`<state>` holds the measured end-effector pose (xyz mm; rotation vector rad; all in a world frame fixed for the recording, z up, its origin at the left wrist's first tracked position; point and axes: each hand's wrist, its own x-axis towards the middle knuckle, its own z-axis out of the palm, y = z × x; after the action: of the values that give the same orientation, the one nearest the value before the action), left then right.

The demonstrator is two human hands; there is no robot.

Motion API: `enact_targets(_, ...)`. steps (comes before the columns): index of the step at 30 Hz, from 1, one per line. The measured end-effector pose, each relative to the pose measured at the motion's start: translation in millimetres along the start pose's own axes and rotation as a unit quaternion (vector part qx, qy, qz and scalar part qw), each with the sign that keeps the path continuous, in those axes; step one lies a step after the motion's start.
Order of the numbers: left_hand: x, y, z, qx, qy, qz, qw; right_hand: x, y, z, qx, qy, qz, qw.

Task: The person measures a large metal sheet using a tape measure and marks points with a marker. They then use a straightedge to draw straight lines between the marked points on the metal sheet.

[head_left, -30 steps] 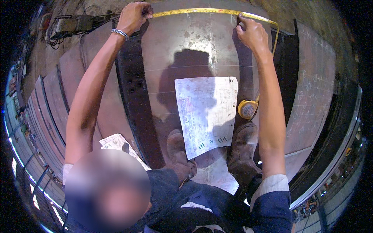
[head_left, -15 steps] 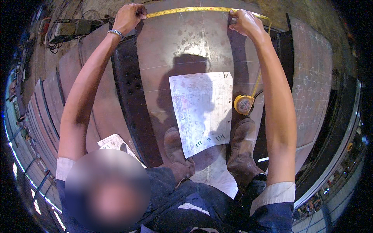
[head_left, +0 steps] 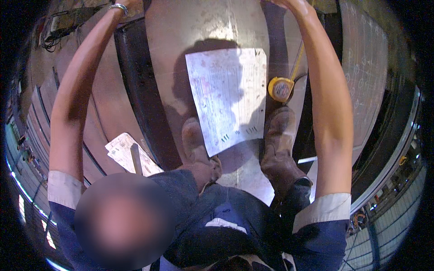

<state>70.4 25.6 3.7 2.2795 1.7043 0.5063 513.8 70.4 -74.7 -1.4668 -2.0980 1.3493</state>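
At the upper edge, my left hand shows only its wrist side, below a metal bracelet. My right hand is likewise cut off at the top, its fingers out of sight. A yellow tape measure lies on the steel plate, and its blade runs up past my right forearm. What my fingers hold cannot be seen. Between my brown boots lies a marked, stained drawing sheet covered in lines and tables.
Folded papers with a flat grey bar on them lie by my left leg. Dark steel beams flank the plate. Another plate with chalk circles stands right. Cables and a box-shaped device are at the far left.
The view has tilted so the sheet, tape measure and boots sit higher. Both hands, which pinched the stretched tape blade, have mostly passed beyond the upper edge.
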Motion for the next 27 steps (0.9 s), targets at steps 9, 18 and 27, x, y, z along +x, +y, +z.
enact_targets(9, 4, -14, 5, 0.001, -0.011, 0.049, 0.999, 26, 59, 3, 0.63, -0.11, 0.031, 0.768)
enact_targets(18, -6, -17, -7, 0.019, -0.01, 0.05, 0.999, 12, 4, 15, 0.029, 0.019, -0.003, 0.999)
enact_targets(27, -7, -4, -4, 0.003, 0.019, 0.022, 1.0, -24, -60, 10, -0.105, 0.09, 0.084, 0.987)
